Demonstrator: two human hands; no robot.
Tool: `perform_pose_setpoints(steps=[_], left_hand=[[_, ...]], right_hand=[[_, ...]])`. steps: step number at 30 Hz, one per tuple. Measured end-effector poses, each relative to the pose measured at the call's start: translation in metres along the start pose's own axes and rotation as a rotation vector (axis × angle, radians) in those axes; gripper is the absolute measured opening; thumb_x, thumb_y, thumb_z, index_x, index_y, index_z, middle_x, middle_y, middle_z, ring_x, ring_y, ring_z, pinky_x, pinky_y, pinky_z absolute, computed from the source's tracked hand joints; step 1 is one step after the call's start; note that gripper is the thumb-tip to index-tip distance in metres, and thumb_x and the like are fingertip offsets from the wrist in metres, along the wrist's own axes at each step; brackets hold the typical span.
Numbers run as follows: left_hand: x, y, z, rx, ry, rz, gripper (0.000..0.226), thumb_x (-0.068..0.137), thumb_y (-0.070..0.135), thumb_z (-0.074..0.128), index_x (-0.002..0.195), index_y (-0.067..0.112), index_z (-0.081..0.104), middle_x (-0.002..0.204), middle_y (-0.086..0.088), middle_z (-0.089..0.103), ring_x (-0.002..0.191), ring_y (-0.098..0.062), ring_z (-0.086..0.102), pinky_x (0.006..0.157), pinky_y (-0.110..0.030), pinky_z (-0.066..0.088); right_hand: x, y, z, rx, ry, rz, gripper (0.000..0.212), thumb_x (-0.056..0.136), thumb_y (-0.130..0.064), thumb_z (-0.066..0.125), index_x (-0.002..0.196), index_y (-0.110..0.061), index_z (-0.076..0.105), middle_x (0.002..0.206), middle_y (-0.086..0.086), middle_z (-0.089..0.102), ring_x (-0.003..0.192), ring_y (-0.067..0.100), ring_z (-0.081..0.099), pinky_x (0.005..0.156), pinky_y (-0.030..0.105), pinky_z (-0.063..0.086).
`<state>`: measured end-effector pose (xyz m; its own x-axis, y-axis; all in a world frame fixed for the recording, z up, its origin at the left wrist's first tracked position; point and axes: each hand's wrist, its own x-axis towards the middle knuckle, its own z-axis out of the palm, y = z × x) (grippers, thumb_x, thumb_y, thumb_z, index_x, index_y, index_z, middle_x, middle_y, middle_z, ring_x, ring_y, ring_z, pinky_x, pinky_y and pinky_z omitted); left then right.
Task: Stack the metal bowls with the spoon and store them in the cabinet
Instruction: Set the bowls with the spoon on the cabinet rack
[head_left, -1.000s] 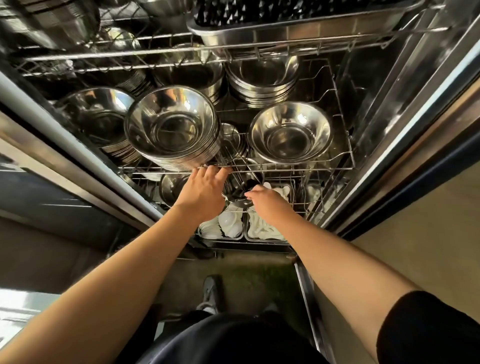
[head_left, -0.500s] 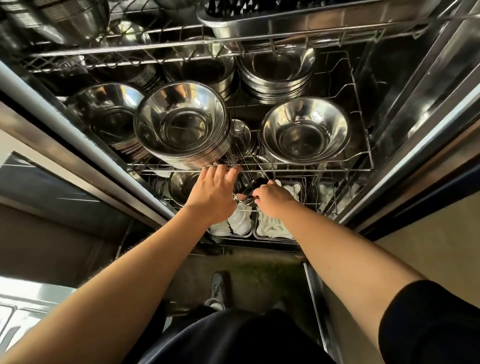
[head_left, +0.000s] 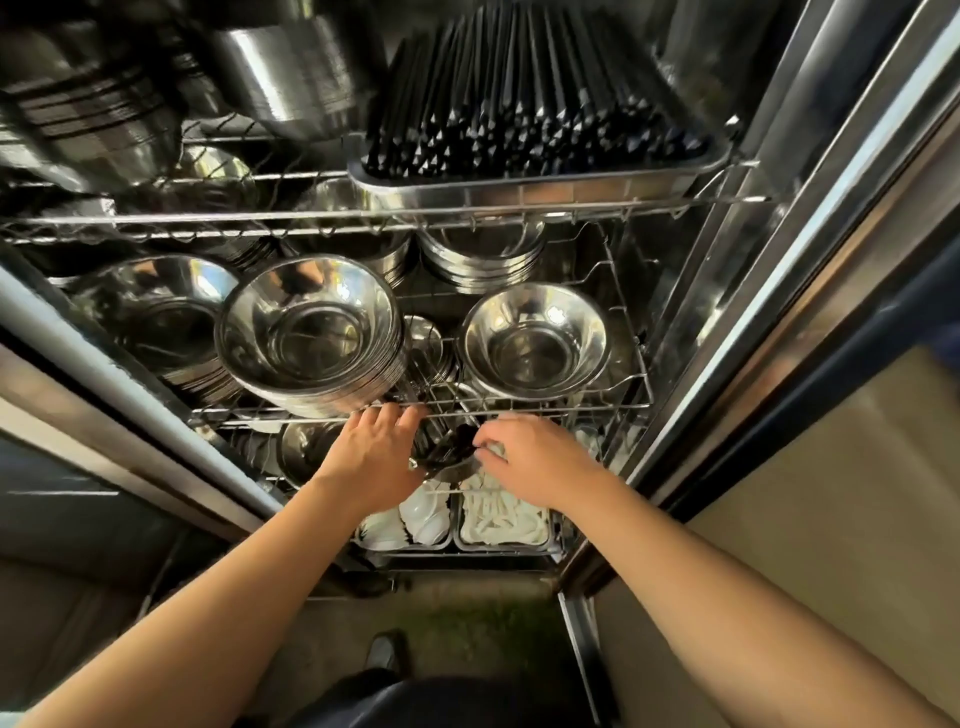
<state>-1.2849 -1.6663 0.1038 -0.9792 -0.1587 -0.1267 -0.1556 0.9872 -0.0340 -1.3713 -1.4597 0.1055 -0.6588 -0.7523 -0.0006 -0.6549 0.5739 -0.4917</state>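
Storing: both hands at lower rack (head_left: 332, 470) | left hand (head_left: 374, 457) and right hand (head_left: 535, 462) grasp small bowl (head_left: 449, 457) | next: seat it level, release.

**Both your arms reach forward, hands close together**

Your left hand (head_left: 375, 457) is extended with the palm turned away, fingers curled over and pointing ahead, the wrist bent slightly. Your right hand (head_left: 535, 460) sits just beside it, knuckles up, fingertips (head_left: 480, 453) pinched inward toward the left hand. Both forearms are bare and stretched nearly straight, converging from the lower corners.
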Motion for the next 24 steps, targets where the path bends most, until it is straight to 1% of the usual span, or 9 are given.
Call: perform_pose_setpoints(steps=[4,6,9,12,14,16,19,22,24], left_hand=[[0.011,0.008,-0.023,0.013,-0.115,-0.014,0.079,0.087,0.055,0.062,0.150,0.019,0.031,0.141,-0.011,0.052,0.128,-0.033,0.052,0.105,-0.044,0.045],[0.015,0.015,-0.036,0.026,-0.104,-0.019,0.074,0.087,0.058,0.060,0.146,0.019,0.039,0.139,-0.008,0.055,0.122,-0.032,0.058,0.096,-0.045,0.052],[0.023,0.030,-0.054,-0.025,-0.010,-0.033,0.072,0.084,0.069,0.057,0.137,0.022,0.048,0.127,-0.004,0.061,0.110,-0.028,0.063,0.082,-0.043,0.058],[0.035,0.043,-0.062,-0.138,0.079,-0.038,0.078,0.079,0.078,0.053,0.132,0.022,0.048,0.127,-0.003,0.058,0.116,-0.028,0.058,0.081,-0.043,0.058],[0.044,0.048,-0.062,-0.183,0.124,-0.019,0.086,0.077,0.080,0.050,0.140,0.022,0.041,0.136,-0.004,0.052,0.125,-0.028,0.051,0.087,-0.045,0.056],[0.052,0.050,-0.058,-0.182,0.142,0.021,0.091,0.079,0.080,0.047,0.147,0.023,0.032,0.145,-0.004,0.044,0.133,-0.028,0.043,0.093,-0.047,0.054],[0.062,0.049,-0.048,-0.157,0.122,0.075,0.093,0.083,0.079,0.039,0.156,0.026,0.015,0.162,-0.003,0.025,0.149,-0.030,0.020,0.106,-0.053,0.044],[0.065,0.049,-0.040,-0.159,0.063,0.074,0.094,0.085,0.081,0.028,0.158,0.029,0.003,0.168,0.000,0.005,0.154,-0.029,-0.001,0.115,-0.056,0.029],[0.066,0.048,-0.037,-0.174,0.028,0.064,0.093,0.085,0.083,0.023,0.159,0.029,0.007,0.169,0.001,-0.002,0.153,-0.028,-0.006,0.117,-0.057,0.024]], right_hand=[[-0.012,0.001,-0.040,-0.028,0.142,-0.008,0.018,0.098,-0.029,0.056,0.098,-0.022,0.073,0.091,-0.008,0.068,0.084,0.011,0.061,0.067,0.029,0.049],[-0.012,0.004,-0.057,-0.039,0.206,0.014,0.018,0.098,-0.030,0.056,0.099,-0.024,0.073,0.088,-0.009,0.067,0.081,0.009,0.062,0.068,0.028,0.052],[-0.008,0.013,-0.077,0.045,0.290,0.098,0.019,0.097,-0.035,0.058,0.108,-0.027,0.072,0.101,-0.012,0.067,0.096,0.008,0.061,0.080,0.027,0.053],[0.000,0.020,-0.089,0.048,0.403,0.185,0.026,0.095,-0.037,0.062,0.119,-0.026,0.068,0.119,-0.008,0.063,0.117,0.013,0.052,0.094,0.031,0.046],[0.007,0.022,-0.095,0.031,0.398,0.261,0.043,0.092,-0.045,0.065,0.131,-0.027,0.059,0.133,-0.005,0.055,0.128,0.017,0.045,0.100,0.037,0.045],[0.012,0.022,-0.098,0.028,0.339,0.327,0.068,0.083,-0.056,0.070,0.141,-0.027,0.048,0.145,-0.003,0.044,0.138,0.019,0.035,0.105,0.043,0.042],[0.014,0.023,-0.099,-0.018,0.198,0.408,0.111,0.063,-0.067,0.081,0.153,-0.030,0.027,0.165,0.002,0.015,0.153,0.025,0.010,0.115,0.053,0.032],[0.017,0.028,-0.097,-0.030,0.067,0.476,0.142,0.047,-0.071,0.085,0.159,-0.031,0.008,0.169,0.007,-0.009,0.155,0.027,-0.009,0.118,0.057,0.023],[0.017,0.032,-0.094,-0.036,0.013,0.520,0.150,0.042,-0.072,0.086,0.159,-0.031,0.002,0.169,0.008,-0.014,0.154,0.029,-0.012,0.118,0.058,0.021]])
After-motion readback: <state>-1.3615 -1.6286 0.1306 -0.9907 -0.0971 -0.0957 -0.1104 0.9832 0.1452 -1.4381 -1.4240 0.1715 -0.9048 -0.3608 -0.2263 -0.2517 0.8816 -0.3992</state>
